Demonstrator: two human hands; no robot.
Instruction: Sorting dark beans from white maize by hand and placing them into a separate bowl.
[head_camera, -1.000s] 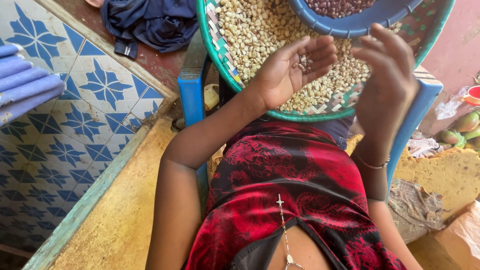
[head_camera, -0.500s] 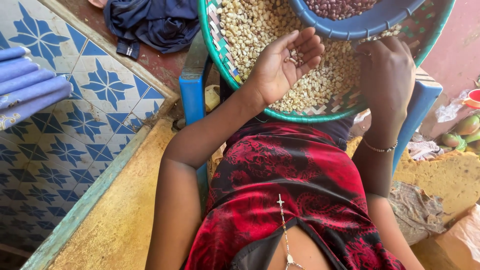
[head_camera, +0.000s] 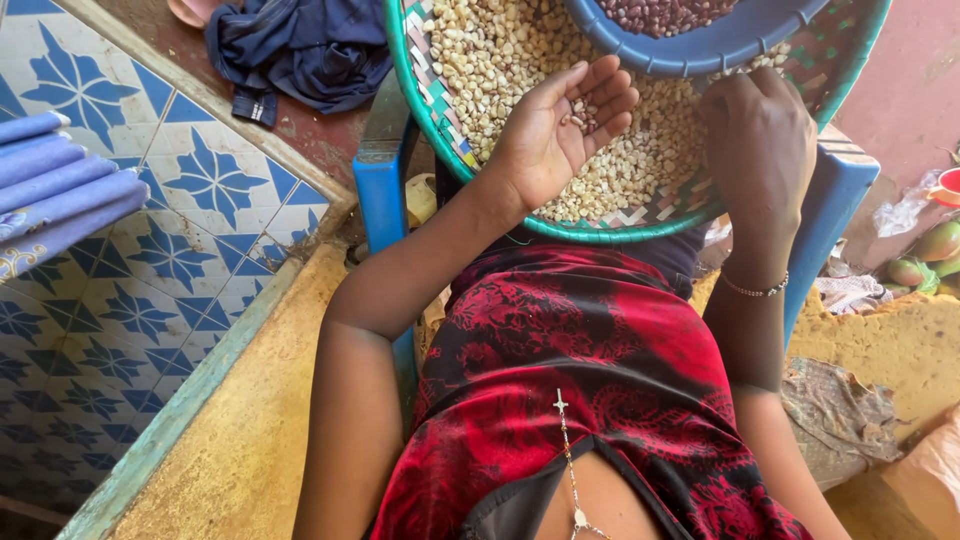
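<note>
Nearest is the person's lap in a red and black dress, with a thin chain hanging down the front. Past it, a round woven tray with a green rim rests on a blue chair, and it is covered with pale kernels. The left hand lies palm up over the near part of the tray, fingers loosely spread, cupping a few kernels in the open palm. The right hand, a bracelet on its wrist, is turned palm down on the kernels at the tray's right; whether its fingers pinch anything cannot be told. Farther, a blue bowl of dark reddish beans sits on the tray. At far left, dark blue clothes lie beyond a tiled ledge.
</note>
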